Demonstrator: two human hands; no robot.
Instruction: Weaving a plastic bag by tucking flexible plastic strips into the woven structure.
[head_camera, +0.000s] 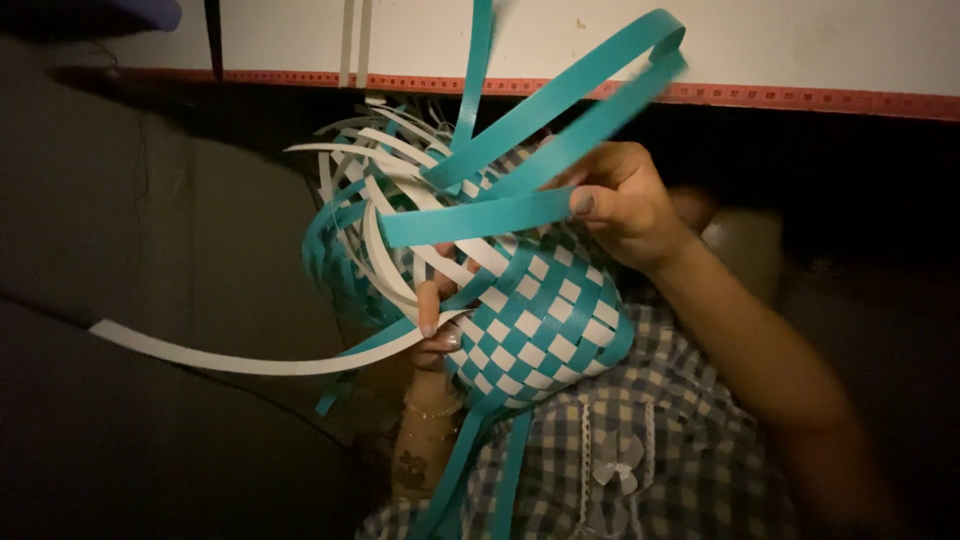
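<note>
Holding a half-woven teal-and-white basket (530, 310) against a checked shirt (640, 450), the left hand (435, 325) is gripping its underside, while the right hand (625, 205) is pinching a loose teal strip (480, 222).

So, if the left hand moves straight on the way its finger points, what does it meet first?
The left hand points a finger upward, so it would probably first meet the teal strip crossing the woven basket, though depth is unclear.
</note>
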